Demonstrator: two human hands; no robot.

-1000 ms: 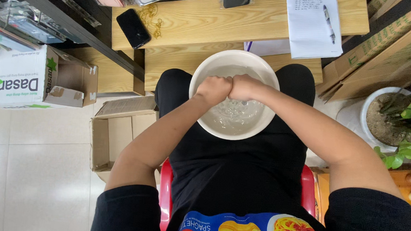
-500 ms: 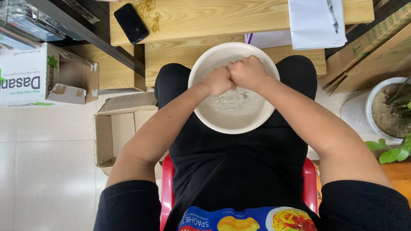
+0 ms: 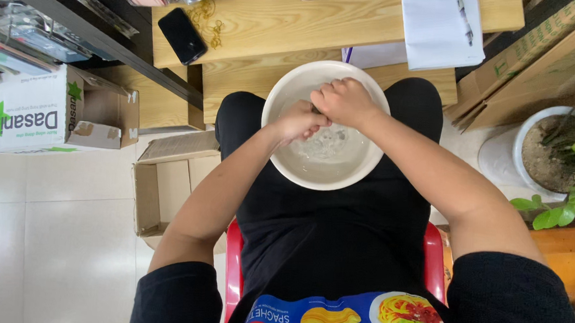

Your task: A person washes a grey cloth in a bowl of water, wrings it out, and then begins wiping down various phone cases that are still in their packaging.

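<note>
— What do I have closest to me from up here?

— My own lap. I sit on a red chair [image 3: 236, 245], and a white bowl [image 3: 284, 101] rests on my thighs, steadied there so both hands stay free to work inside it. It sits just short of the near edge of the bench [image 3: 276, 21], not on it.

— And the hands?

— Both are curled into loose fists over the middle of the bowl, knuckles up, touching each other. My left hand [image 3: 298, 121] sits a little lower and nearer me; my right hand [image 3: 346, 102] is just beyond it. They seem closed around something small and pale, pressed between them, but I cannot tell what it is. Held low over the bowl, so whatever drips falls back into the cloudy water [image 3: 328, 151] at the bottom.

— Beside you?

— An open cardboard box [image 3: 159, 187] on the floor at my left, and a potted plant [image 3: 554, 158] at my right.

— Farther out?

— On the bench, a black phone [image 3: 183, 35] lies near the left corner, well clear of the wet, and a sheet of paper with a pen [image 3: 439, 24] lies toward the right end.
</note>
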